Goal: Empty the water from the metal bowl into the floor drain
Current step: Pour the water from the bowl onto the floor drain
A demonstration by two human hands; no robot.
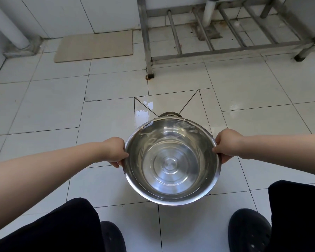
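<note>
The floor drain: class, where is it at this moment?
In the head view the floor drain sits mid-floor, mostly hidden behind the far rim of the metal bowl, where the diagonal tile cuts meet, with wet tiles to its left.

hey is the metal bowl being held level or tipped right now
Tipped away from the person. The metal bowl shows its whole inside, its far rim low over the floor drain.

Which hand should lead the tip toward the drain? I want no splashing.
Neither alone: left hand and right hand grip opposite sides of the bowl, drain straight ahead.
</note>
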